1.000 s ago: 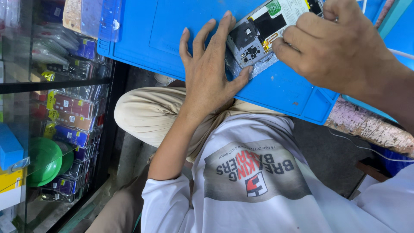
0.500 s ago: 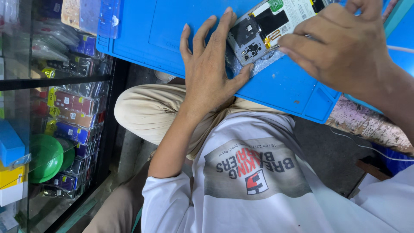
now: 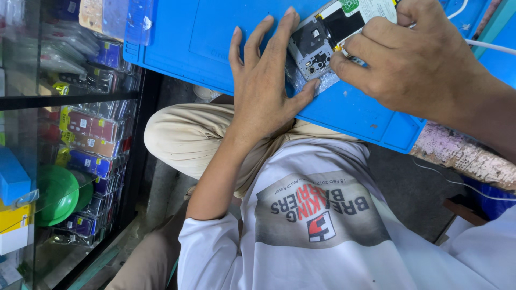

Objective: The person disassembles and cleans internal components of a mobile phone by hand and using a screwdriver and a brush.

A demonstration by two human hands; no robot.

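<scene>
An opened phone with its back cover off lies on a blue work mat, circuit board and camera parts exposed. My left hand rests on the mat with fingers spread. Its index finger runs along the phone's left side and its thumb braces the lower edge. My right hand comes in from the right with fingers curled together, fingertips touching the board near a small yellow part. Anything pinched in them is hidden. I wear a white printed shirt and beige trousers.
A glass display case at the left holds several packaged phone cases and a green round object. A white cable crosses the upper right. The mat's near edge overhangs my lap. A worn ledge shows at the right.
My right hand has shifted a little down and left over the phone's board. My left hand has stayed in place against the phone.
</scene>
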